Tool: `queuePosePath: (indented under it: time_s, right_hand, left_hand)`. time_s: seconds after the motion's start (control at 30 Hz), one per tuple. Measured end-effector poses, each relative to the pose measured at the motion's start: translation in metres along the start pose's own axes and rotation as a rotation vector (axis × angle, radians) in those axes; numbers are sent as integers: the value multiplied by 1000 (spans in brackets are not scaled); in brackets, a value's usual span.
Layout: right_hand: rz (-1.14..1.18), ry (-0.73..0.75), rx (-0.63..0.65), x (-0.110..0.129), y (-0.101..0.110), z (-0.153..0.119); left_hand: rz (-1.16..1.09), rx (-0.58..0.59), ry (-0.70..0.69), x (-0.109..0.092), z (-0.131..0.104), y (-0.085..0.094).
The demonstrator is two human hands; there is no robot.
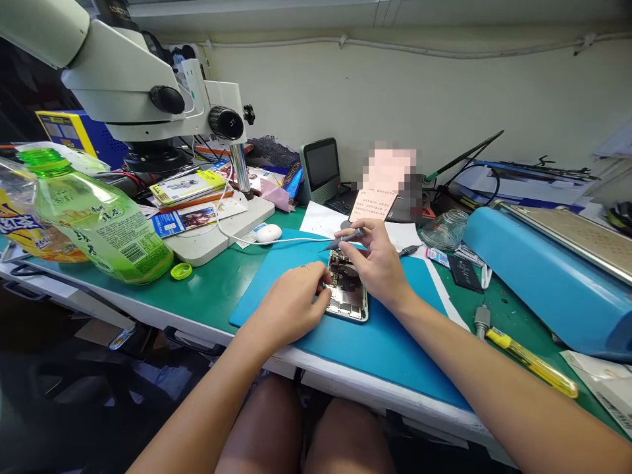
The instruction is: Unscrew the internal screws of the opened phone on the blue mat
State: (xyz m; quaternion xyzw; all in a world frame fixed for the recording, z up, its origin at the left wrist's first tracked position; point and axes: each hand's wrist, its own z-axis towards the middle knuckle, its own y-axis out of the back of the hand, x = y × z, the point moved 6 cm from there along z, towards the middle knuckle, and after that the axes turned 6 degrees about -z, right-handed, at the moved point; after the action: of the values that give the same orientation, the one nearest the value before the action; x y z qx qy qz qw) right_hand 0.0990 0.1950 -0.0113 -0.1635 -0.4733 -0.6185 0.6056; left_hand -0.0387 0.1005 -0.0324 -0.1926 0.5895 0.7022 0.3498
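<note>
Phone innards (347,284) shiny met.; mat (368,352) smooth; grn bottle (106,227) plast.

A silver-and-black rectangular phone (349,293) lies on a flat blue mat (395,349), between a green plastic bottle (106,227) (far left) and a bulky blue machine (543,280) (right).

The left forearm (217,390) reaches in from 7 o'clock and the right forearm (474,359) from 4 o'clock, both bare, converging at mid-frame. The left hand (295,299) lies low, back upward, its fingers (320,272) curled and thumb (320,307) pointing toward 1 o'clock. Near it, at its 2 o'clock, the right hand (376,264) rises in a pen-like pinch, fingertips toward 10 o'clock. Bare thighs (276,428) show at 6 o'clock.
</note>
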Motion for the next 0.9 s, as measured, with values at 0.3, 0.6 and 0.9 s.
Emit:
queuePosePath:
  time_s: [0.3, 0.6, 0.9]
  right_hand:
    - [6, 24, 7, 2, -1, 0]
    - [-25, 47, 1, -1, -1, 0]
    - [-34, 45, 1, -1, -1, 1]
  left_hand:
    - [13, 10, -2, 0, -2, 0]
    - [28, 4, -29, -1, -3, -1]
    - [33, 2, -47, -4, -4, 0]
